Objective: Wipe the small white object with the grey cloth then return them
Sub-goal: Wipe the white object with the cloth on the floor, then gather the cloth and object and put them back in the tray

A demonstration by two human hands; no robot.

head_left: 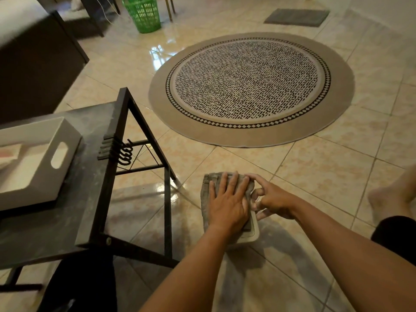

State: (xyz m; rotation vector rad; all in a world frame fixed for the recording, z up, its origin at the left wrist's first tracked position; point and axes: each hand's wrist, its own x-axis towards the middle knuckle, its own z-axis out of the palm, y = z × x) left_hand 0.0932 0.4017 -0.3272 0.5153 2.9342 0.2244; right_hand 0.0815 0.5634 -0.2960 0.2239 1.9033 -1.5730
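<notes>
On glossy tiled floor (315, 181), round rug (249, 86)

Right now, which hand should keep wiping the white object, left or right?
Left. The left hand lies flat on the grey cloth over the white object; the right hand steadies its edge.

Bare tiled floor (315, 176) lies open ahead and right of the hands, up to the round rug (251, 88). On the left the table (85, 199) and its dark frame (167, 199) stand close, blocking that side. A foot (391, 194) lies far right.
</notes>
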